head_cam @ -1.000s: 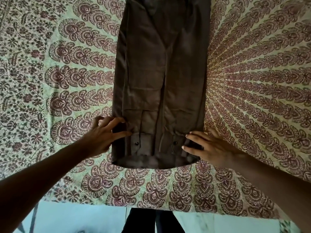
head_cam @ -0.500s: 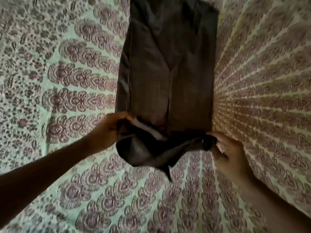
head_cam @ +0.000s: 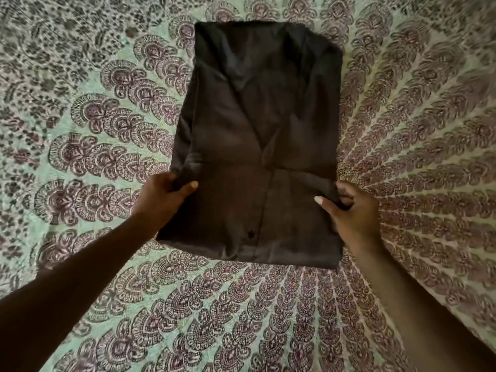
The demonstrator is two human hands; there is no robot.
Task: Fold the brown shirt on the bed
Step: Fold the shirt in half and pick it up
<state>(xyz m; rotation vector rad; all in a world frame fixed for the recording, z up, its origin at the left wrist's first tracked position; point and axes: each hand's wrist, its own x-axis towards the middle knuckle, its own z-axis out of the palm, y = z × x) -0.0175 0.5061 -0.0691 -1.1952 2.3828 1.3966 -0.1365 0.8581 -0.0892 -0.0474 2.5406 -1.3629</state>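
Note:
The brown shirt [head_cam: 257, 124] lies on the bed as a long dark rectangle, collar end far from me. Its near end is turned up over the body, so a folded flap with a button placket and one dark button faces up. My left hand [head_cam: 163, 201] pinches the flap's left corner, thumb on top. My right hand [head_cam: 351, 213] pinches the right corner, thumb on top and fingers tucked under the cloth. The flap's upper edge runs between my two hands.
The bed is covered by a pale green bedsheet [head_cam: 88, 146] printed with maroon paisley and peacock-feather motifs, which fills the whole view around the shirt. No other objects are in sight.
My hands went from pressing the shirt's near hem flat to gripping it, lifting it, and carrying it away from me over the body. The shirt is shorter now.

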